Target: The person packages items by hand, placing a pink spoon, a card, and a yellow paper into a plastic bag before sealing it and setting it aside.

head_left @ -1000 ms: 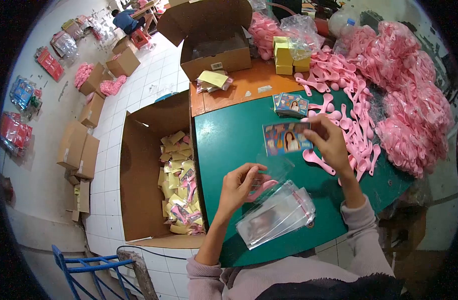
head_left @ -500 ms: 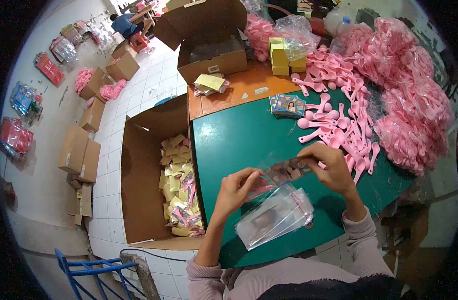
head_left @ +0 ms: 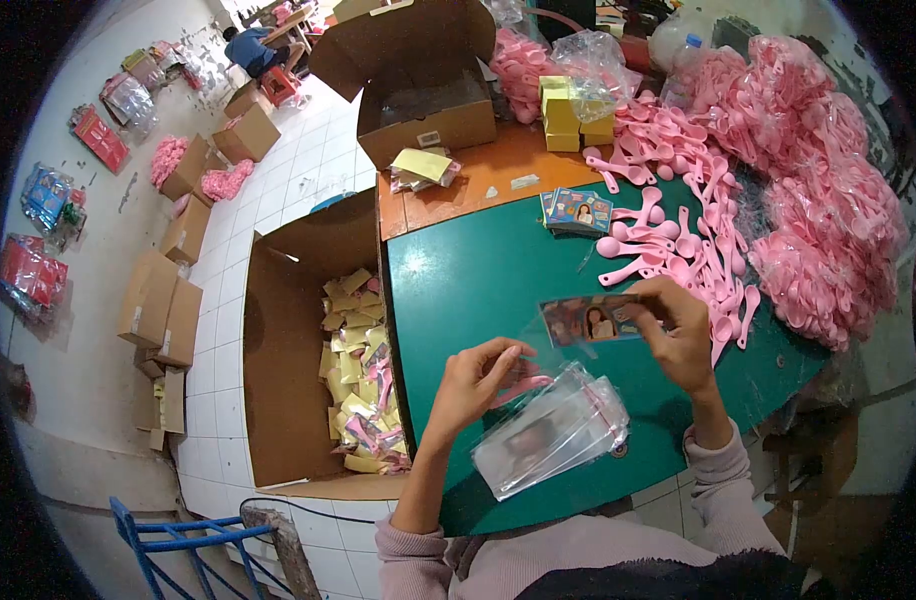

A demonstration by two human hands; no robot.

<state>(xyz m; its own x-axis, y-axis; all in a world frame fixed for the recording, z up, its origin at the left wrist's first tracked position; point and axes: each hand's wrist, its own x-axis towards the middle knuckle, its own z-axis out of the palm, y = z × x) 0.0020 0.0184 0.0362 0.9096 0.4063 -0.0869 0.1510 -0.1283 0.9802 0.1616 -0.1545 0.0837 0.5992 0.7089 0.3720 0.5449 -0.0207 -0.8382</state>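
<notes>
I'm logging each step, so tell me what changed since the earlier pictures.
The card, gripped by the right hand, has moved toward the person; its left end now overlaps the clear bag. Whether it is inside, I cannot tell. Nothing was let go. The left hand still holds the bag; the card stack and bag pile stayed put.

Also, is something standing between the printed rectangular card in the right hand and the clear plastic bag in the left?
Nothing visible does. The card is close to the bag, held by the left hand.
</notes>
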